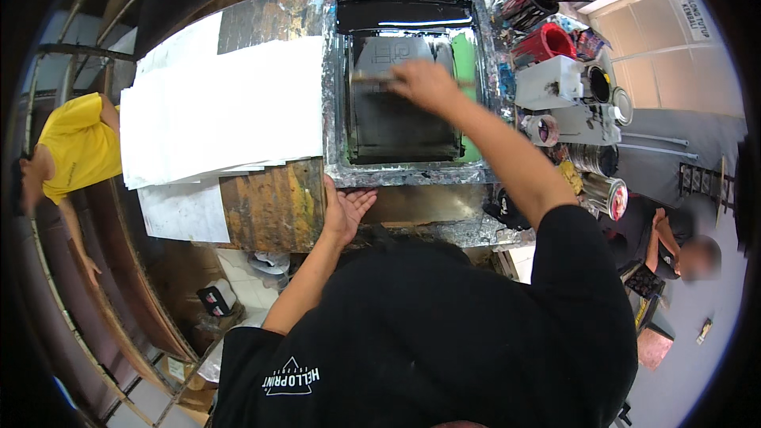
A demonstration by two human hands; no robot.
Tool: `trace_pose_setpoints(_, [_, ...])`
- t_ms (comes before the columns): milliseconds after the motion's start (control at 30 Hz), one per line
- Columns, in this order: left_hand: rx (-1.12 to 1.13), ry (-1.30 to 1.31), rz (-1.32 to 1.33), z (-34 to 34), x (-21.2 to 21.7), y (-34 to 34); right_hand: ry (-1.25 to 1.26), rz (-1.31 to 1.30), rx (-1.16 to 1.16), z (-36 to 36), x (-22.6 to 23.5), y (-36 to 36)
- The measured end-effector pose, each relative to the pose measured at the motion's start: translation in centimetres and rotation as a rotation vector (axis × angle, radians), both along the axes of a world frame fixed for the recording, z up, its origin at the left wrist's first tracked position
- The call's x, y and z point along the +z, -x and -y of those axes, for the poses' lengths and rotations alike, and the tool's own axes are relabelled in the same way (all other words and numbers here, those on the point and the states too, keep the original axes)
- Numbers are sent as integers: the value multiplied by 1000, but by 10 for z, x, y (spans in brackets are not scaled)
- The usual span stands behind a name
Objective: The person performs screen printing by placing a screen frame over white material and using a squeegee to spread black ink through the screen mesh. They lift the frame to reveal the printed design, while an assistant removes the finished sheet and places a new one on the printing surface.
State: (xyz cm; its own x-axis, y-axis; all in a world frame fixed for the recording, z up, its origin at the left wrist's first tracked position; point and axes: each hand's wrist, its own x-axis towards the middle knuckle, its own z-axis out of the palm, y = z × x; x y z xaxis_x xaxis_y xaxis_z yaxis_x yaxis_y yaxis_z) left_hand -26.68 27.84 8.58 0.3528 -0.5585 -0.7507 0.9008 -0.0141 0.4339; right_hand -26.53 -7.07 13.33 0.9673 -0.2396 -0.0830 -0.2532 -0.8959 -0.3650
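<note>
My right hand (428, 85) is closed around a squeegee (369, 78) that lies crosswise over a screen-printing frame (333, 123). Black ink (404, 20) pools along the mesh's far end, and a thin dark film covers the middle, where a faint printed design shows through. Green stencil (466, 59) is visible down the mesh's right side. At the frame's near left corner, my left hand (346, 212) is palm up with its fingers stretched out. Its thumb points up by the frame's edge, and no object is in it.
A stack of white sheets (230, 103) lies left of the frame on a stained wooden table (273, 202). Ink tins, white jugs (547, 83) and a red container (547, 43) crowd the right side. One person in yellow (79, 147) is at left; another (666, 246) sits at right.
</note>
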Motion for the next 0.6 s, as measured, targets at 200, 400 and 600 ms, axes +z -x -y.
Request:
trace_pose_setpoints(200, [-22, 52, 10, 1, 16, -1, 20, -62, -26, -113, 27, 112])
trace_pose_setpoints(400, [35, 152, 155, -1, 62, -3, 354, 157, -106, -146, 70, 127])
trace_pose_setpoints(600, [3, 585, 395, 31, 162, -26, 559, 543, -193, -104, 167, 85])
